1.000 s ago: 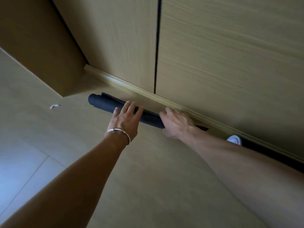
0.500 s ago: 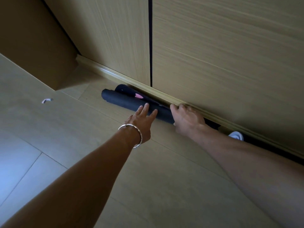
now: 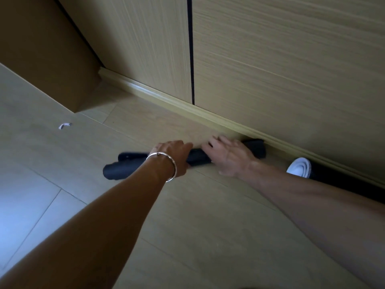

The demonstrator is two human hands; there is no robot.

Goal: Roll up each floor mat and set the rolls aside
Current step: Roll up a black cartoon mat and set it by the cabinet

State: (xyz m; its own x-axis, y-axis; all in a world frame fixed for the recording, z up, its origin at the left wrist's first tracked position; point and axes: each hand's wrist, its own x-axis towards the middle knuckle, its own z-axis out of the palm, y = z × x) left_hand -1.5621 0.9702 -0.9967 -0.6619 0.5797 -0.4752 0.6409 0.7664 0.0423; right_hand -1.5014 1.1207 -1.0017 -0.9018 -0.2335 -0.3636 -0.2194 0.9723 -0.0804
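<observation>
Rolled mat (image 3: 129,167), dark, lies on the floor (image 3: 187,226) just in front of the baseboard (image 3: 208,117), running approx. parallel to it; right end (image 3: 257,149) sits nearest the baseboard, left end angles further out from it. Left end looks like two layers or rolls, can't tell which.

Left hand (image 3: 173,155), w/ bracelet (image 3: 171,166) on the wrist, has fingers curled over the top of the roll, gripping it nr. the middle. Right hand (image 3: 227,156) is beside it, closer to the baseboard, fingers fairly straight & spread, pressing flat on the roll.

White shoe (image 3: 300,166) lies at the foot of the baseboard, right of the mat. Small white scrap (image 3: 65,125) on the floor, well out from the baseboard. Wood cabinet doors (image 3: 270,59) rise above the baseboard.
</observation>
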